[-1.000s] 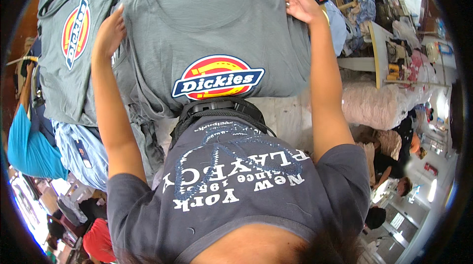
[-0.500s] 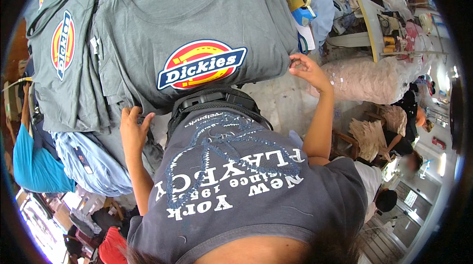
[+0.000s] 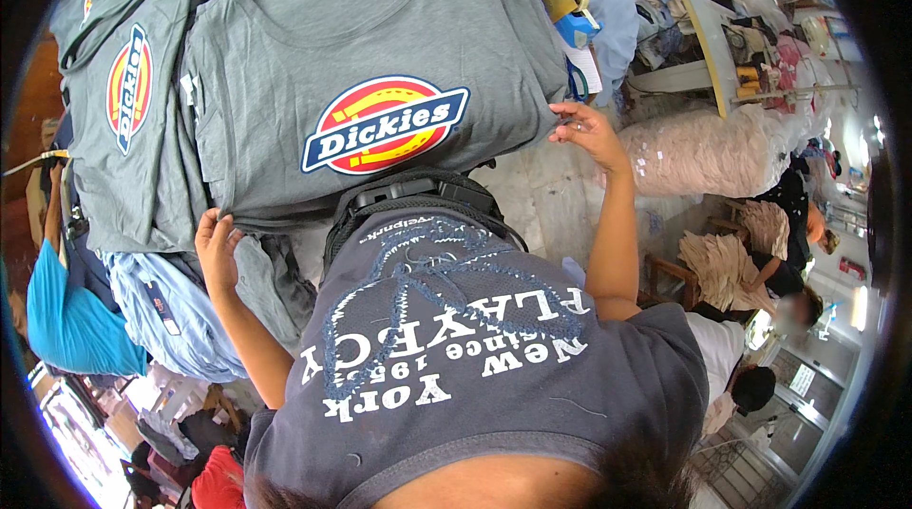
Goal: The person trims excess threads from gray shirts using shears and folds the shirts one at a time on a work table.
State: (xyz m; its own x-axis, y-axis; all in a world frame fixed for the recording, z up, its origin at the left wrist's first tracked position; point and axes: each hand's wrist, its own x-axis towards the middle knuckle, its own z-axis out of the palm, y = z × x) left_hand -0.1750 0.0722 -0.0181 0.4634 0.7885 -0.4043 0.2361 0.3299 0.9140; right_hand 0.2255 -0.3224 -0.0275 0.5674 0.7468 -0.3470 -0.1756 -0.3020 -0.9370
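Observation:
A grey T-shirt [image 3: 266, 82] lies spread on top of a stack of similar shirts, its neckline away from me and a round red, yellow and blue print near the edge closest to me. My left hand [image 3: 218, 248] pinches the hem at its near left corner. At the right edge, my right hand [image 3: 591, 137] holds the cloth between thumb and fingertips. Both hands stand well apart, with the near edge running between them. Another pile of grey T-shirts [image 3: 100, 181], bearing the same print, adjoins on the left.
Light blue folded garments [image 3: 176, 319] sit below on the left, beside a person in a turquoise top [image 3: 71, 310]. A tape dispenser [image 3: 577, 27] stands beyond the shirt's right side. Large wrapped pinkish bundles [image 3: 703, 153] lie on the right, where other people work.
My left hand has moved left and slightly down, from the near edge to the corner, and now grips the cloth. My right hand has shifted slightly left, along with the shirt's right edge.

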